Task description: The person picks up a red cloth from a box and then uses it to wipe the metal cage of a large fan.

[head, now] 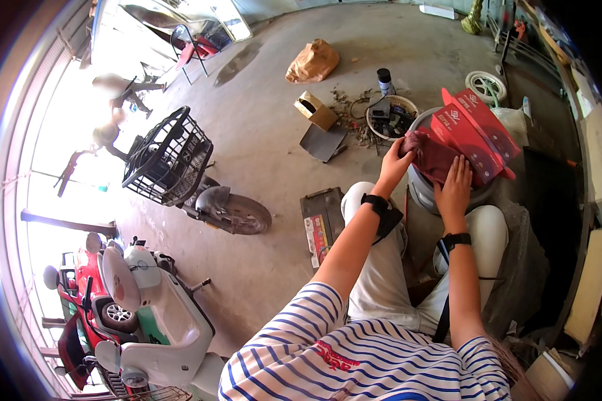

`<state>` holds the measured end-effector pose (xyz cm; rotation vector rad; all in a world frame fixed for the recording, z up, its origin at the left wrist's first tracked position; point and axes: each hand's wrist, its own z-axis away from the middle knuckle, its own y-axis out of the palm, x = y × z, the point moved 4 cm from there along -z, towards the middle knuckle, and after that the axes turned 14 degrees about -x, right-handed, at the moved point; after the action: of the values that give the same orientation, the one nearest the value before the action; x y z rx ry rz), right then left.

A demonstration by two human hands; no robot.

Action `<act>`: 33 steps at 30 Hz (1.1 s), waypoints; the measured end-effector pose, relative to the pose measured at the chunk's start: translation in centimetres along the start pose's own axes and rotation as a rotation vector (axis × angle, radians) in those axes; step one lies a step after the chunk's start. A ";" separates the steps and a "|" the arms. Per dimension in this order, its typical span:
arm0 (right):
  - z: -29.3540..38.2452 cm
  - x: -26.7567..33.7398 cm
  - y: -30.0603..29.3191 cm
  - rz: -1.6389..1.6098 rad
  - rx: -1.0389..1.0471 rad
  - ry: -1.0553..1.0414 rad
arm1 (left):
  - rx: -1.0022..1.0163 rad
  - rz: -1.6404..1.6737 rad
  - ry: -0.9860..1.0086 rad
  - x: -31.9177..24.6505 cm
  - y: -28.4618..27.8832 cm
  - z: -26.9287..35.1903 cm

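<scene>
My left hand [395, 164] grips the bunched left edge of a dark red cloth [433, 158]. On the cloth's near right part my right hand [454, 188] lies flat, fingertips beside a red cardboard box [469, 133]. The box bears white printing, and its red flaps stick out at the far and near ends. Cloth and box both sit over the top of a round grey plastic bucket [421, 193], between and beyond my knees. What is inside the bucket is hidden beneath them.
Left of the bucket stand a wicker basket [412, 106] of small parts, an opened cardboard box [316, 111] and scattered debris. A battery [323, 225] is beside my left knee. Further left are a bike with a black basket [168, 160] and a white scooter [165, 321]. A white wheel [485, 86] lies beyond.
</scene>
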<state>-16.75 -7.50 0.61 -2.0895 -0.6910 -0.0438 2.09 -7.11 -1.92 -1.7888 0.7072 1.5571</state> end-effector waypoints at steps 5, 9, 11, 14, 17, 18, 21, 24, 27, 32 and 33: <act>-0.1 -0.3 0.1 -0.032 -0.024 -0.036 | -0.003 -0.034 -0.022 0.8 -0.3 -0.6; -0.1 0.2 -0.1 -0.054 -0.004 -0.044 | -0.068 0.098 -0.002 2.1 -0.6 -1.1; -0.1 -0.2 -0.1 -0.063 -0.006 -0.057 | -0.076 0.048 -0.004 2.0 -0.2 -1.0; 0.0 0.0 -0.3 -0.085 0.002 -0.091 | -0.081 0.048 -0.007 1.9 -0.2 -0.9; -0.1 0.3 -0.3 -0.116 0.005 -0.179 | -0.081 0.066 -0.015 2.0 -0.2 -1.0; -0.2 0.8 -0.6 -0.147 -0.001 -0.250 | -0.081 0.066 -0.016 2.0 -0.3 -1.0; 0.0 2.6 -1.3 -0.164 0.015 -0.346 | -0.082 0.073 0.019 1.6 -0.6 -1.0; 0.2 2.6 -1.2 -0.145 0.043 -0.312 | -0.082 0.020 0.017 0.8 -0.7 -0.7; 0.2 3.0 -1.4 -0.174 0.022 -0.269 | -0.079 0.042 -0.003 0.0 -1.3 -0.3; 0.2 2.7 -1.4 -0.099 -0.009 -0.219 | -0.031 -0.117 0.184 -3.2 -1.3 1.2; 0.1 2.9 -1.5 -0.079 -0.016 -0.217 | -0.034 -0.120 0.184 -3.3 -1.5 1.4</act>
<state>-15.04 -5.41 2.50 -2.1005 -0.9056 0.1355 1.86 -5.20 1.39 -1.9803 0.6486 1.3463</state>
